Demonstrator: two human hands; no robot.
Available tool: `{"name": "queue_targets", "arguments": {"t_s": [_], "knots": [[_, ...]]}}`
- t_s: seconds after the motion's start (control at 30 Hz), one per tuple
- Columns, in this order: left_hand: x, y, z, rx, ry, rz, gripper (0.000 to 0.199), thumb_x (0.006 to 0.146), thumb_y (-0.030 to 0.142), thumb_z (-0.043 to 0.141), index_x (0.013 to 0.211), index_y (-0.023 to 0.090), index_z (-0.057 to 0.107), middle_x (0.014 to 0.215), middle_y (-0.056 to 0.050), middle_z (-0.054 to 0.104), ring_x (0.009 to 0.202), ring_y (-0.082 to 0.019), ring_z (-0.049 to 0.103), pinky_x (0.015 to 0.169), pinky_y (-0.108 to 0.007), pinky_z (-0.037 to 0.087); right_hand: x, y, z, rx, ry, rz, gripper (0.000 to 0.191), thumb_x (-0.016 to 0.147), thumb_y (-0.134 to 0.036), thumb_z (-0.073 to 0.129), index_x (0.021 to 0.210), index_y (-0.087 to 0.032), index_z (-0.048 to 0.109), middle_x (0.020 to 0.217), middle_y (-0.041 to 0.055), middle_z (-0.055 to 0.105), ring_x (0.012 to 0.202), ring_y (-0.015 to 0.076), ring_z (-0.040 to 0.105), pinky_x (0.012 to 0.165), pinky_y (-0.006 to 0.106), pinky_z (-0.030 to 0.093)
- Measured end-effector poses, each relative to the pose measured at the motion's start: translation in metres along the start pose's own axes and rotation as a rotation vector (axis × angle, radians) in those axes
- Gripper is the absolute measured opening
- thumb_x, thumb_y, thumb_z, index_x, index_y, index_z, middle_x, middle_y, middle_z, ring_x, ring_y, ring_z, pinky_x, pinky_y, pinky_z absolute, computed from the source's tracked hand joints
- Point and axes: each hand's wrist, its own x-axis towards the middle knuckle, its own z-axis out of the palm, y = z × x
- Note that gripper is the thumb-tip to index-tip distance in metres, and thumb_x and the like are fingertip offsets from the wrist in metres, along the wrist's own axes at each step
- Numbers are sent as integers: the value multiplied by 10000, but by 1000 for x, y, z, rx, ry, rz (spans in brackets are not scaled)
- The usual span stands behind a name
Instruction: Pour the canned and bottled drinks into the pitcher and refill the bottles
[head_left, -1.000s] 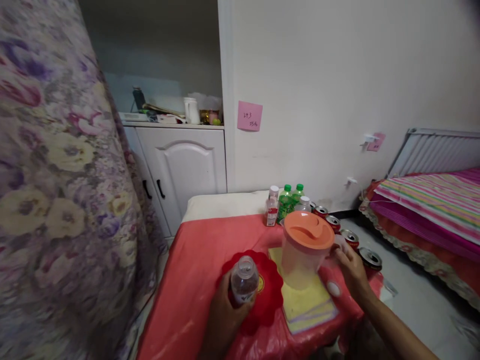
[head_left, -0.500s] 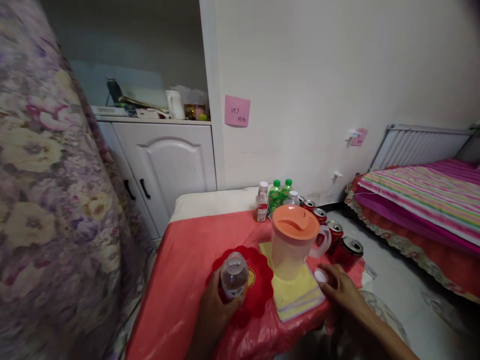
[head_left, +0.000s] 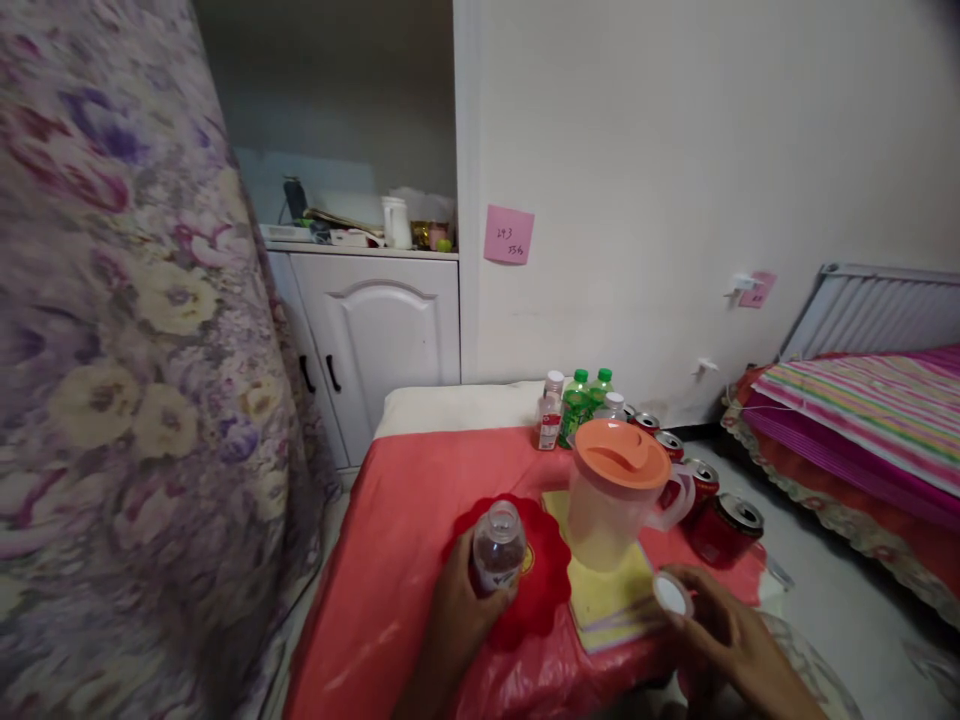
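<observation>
Pale wall behind, with a pink sticky note fixed to it, handwriting visible. White cabinet at far left, partly covered by a floral curtain; a white jug is seen on its shelf among small items. Bed at far right, spread with striped and magenta covers. Table covered in red plastic sheeting, with a cream cloth exposed along the far edge.

Open clear bottle gripped by the left hand, fingers and thumb closed around its sides, mouth upward. It is held over the red scalloped dish at the near middle of the table; whether the dish is touched by its base cannot be told. White cap pinched in the right hand, near right, just beyond the near edge of the yellow cloth as viewed.

Translucent pitcher stood upright on the yellow cloth, right of the dish, topped by an orange lid, handle turned right. Soda cans ranged in a row along the right side. Green-capped bottles grouped at the far side, flanked by white-capped bottles.
</observation>
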Motion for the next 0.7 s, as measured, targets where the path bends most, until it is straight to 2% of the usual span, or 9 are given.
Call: {"name": "queue_targets", "arguments": {"t_s": [0.1, 0.2, 0.27, 0.33, 0.4, 0.47, 0.6, 0.7], "knots": [[-1, 0, 0, -11, 2, 10, 658, 563, 123, 729, 1205, 181, 600, 1202, -90, 731, 1120, -299, 672, 1003, -414, 506, 2, -38, 28, -11, -148, -90, 409, 824, -404, 681, 1177, -200, 666, 1091, 87, 746, 987, 272, 702, 840, 348, 566], [-1, -3, 0, -16, -8, 21, 677, 568, 114, 735, 1225, 191, 592, 1238, -97, 718, 1158, -304, 656, 1028, -424, 487, 18, -67, 61, -77, -218, -208, 418, 822, -289, 644, 1223, -173, 641, 1127, 115, 725, 922, 256, 696, 772, 352, 574], [-1, -5, 1, -25, -7, 28, 688, 565, 102, 728, 1233, 188, 587, 1252, -105, 710, 1171, -310, 647, 1035, -433, 482, 31, -82, 80, -160, -171, -313, 453, 830, -234, 600, 1274, -147, 611, 1165, 146, 711, 944, 265, 693, 806, 391, 576], [-1, -7, 1, -36, 2, 38, 700, 553, 89, 720, 1234, 185, 588, 1254, -108, 708, 1174, -314, 644, 1036, -435, 481, 43, -95, 94, -246, -138, -438, 454, 846, -204, 558, 1292, -133, 599, 1212, 172, 695, 1045, 291, 677, 894, 451, 561], [-1, -7, 1, -43, 12, 49, 708, 542, 80, 712, 1232, 185, 595, 1247, -105, 710, 1167, -315, 647, 1031, -431, 486, 52, -107, 103, -323, -120, -556, 454, 859, -182, 530, 1306, -133, 588, 1268, 189, 669, 1152, 310, 641, 974, 501, 527], [-2, -6, 2, -43, 18, 56, 708, 538, 75, 705, 1229, 187, 601, 1238, -102, 713, 1159, -316, 650, 1022, -428, 492, 58, -117, 106, -384, -112, -630, 464, 865, -165, 522, 1326, -135, 573, 1292, 198, 649, 1181, 314, 627, 987, 517, 522], [-2, -5, 2, -48, 4, 69, 683, 561, 80, 693, 1229, 193, 602, 1245, -107, 711, 1160, -319, 653, 1019, -438, 496, 65, -130, 105, -407, -142, -661, 455, 868, -155, 548, 1322, -138, 566, 1235, 178, 666, 1095, 289, 663, 922, 478, 561], [-2, -5, 2, -84, -12, 95, 685, 573, 85, 696, 1241, 199, 597, 1244, -99, 712, 1148, -308, 661, 1010, -424, 508, 68, -134, 106, -350, -202, -652, 443, 867, -145, 570, 1310, -160, 565, 1228, 151, 673, 1096, 265, 662, 935, 455, 552]]}}
